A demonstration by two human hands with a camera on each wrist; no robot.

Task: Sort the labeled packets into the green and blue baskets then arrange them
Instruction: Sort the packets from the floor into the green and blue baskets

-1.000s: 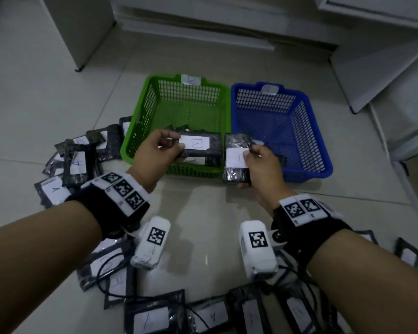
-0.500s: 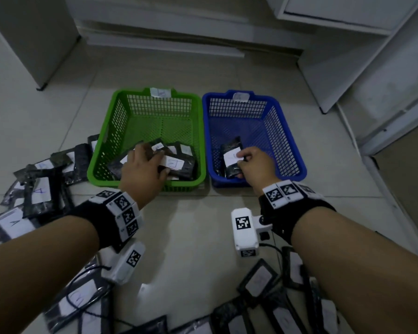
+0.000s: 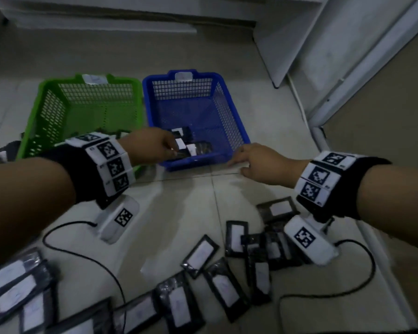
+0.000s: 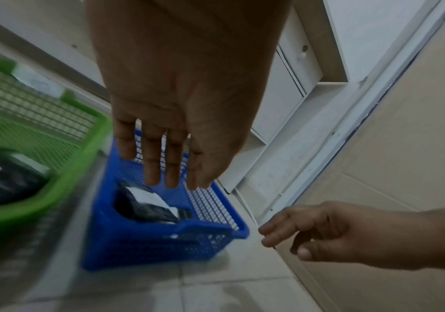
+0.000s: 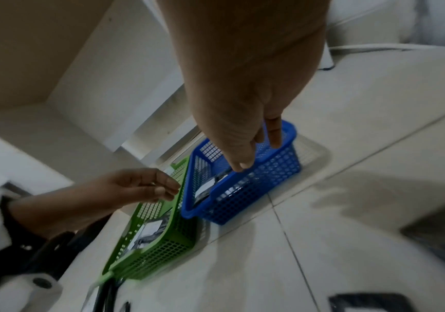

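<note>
The green basket (image 3: 89, 104) and the blue basket (image 3: 227, 121) stand side by side on the floor. Black packets with white labels (image 3: 191, 147) lie at the blue basket's near end (image 4: 146, 202). More packets (image 5: 149, 230) lie in the green basket, behind my forearm in the head view. My left hand (image 3: 171, 150) hovers over the blue basket's near left corner with straight fingers (image 4: 152, 168) and holds nothing. My right hand (image 3: 237, 162) is just outside the blue basket's near right corner, loosely curled (image 4: 277, 238) and holding nothing.
Several loose labeled packets (image 3: 200, 255) are scattered on the tiled floor near me, more at the lower left (image 3: 15, 290). Black cables (image 3: 348, 285) trail across the floor. A white cabinet (image 3: 299, 39) and a door frame stand at the right.
My left hand left its packet in the green basket and moved right over the blue basket. My right hand let go of its packet in the blue basket and pulled out to the right.
</note>
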